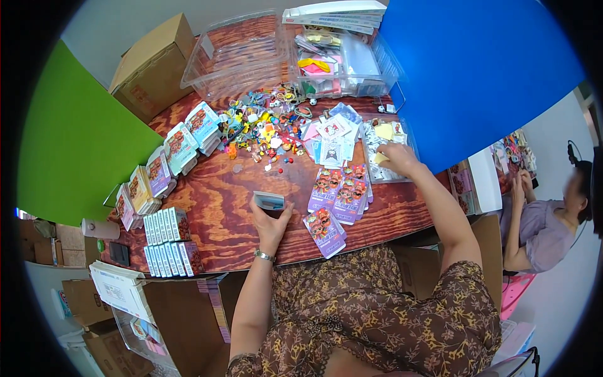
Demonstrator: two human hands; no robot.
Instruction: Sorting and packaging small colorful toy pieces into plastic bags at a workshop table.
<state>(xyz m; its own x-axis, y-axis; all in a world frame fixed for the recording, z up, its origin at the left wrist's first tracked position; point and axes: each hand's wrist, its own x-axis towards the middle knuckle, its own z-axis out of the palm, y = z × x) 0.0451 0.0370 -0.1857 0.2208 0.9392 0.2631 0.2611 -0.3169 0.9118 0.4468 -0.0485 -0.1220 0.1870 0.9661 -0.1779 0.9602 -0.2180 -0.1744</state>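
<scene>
My left hand point(271, 225), a watch on its wrist, is wrapped round a small open-topped box point(269, 201) with a bluish inside, above the table's near middle. My right hand point(398, 159) reaches into a clear tray point(392, 180) of small printed pieces. Its fingertips pinch a pale yellow slip point(380, 158). Between the hands lie several purple flat card packs point(328, 234) with a printed cartoon figure. Just beyond them is a loose pile of stickers and cards point(333, 133). A heap of small colourful charms point(267, 122) spreads over the table's middle.
Stacks of coloured card packs point(182, 149) curve along the left, with two rows of small boxes point(164, 242) nearer me. Clear bins point(235, 60) and a cardboard box point(154, 66) stand behind. Green point(81, 138) and blue point(477, 75) panels flank the table. Another person point(546, 229) sits at right.
</scene>
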